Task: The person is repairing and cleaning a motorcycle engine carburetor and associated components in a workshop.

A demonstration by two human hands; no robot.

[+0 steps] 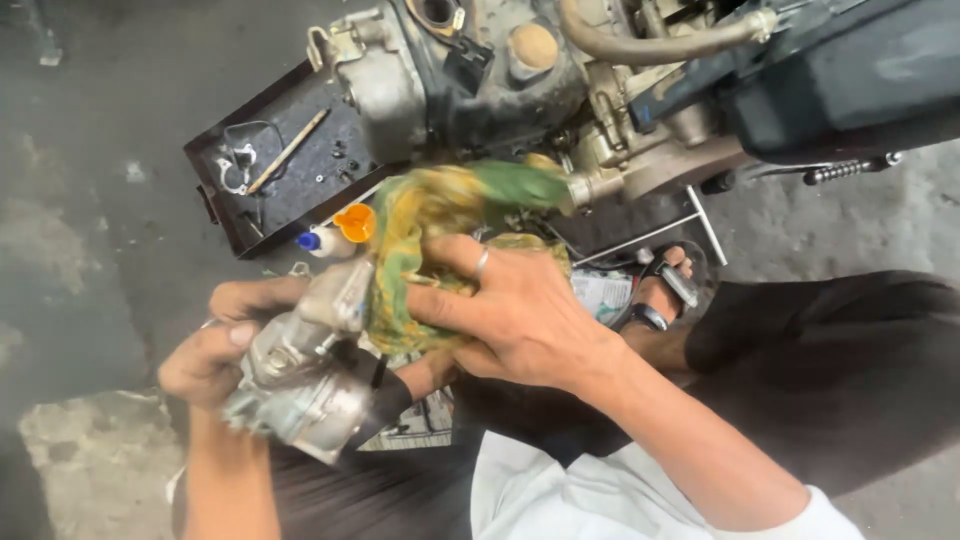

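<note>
1. Two hands busy: left hand (pixel 205 360) closed around grey metal engine part (pixel 300 385), fingers wrapped on its left side.
2. Right hand (pixel 520 320) fingers curled, pressing yellow-green rag (pixel 430 230) against the part's top.
3. Engine (pixel 500 80) just above.

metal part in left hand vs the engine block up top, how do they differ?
The metal part is small and held off the floor in the left hand; the engine block is far larger and sits in the machine. The part looks pale silver, with the right hand pressing a yellow-green rag to it; the block is dark and grimy, untouched. Both are cast metal.
</note>
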